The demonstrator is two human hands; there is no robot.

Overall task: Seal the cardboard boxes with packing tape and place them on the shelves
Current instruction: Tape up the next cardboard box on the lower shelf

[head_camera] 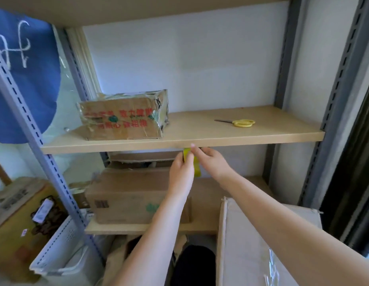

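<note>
Close by sits a big pale cardboard box (251, 244), not on a shelf yet. Both hands meet under the wooden shelf (200, 141): the left hand (182, 172) and right hand (212, 162) pinch the yellow-green roll of tape (197, 168). Farther back, one crinkly, shiny taped box (123, 116) rests there, with yellow scissors (241, 123)

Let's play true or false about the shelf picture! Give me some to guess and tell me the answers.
1. The yellow scissors lie on the upper shelf. True.
2. The taped box sits on the floor. False: it rests on the upper shelf, left of the scissors.
3. Both hands, left hand and right hand, hold the yellow-green tape roll. True.
4. The scissors touch the taped box. False: they lie well apart.
</note>
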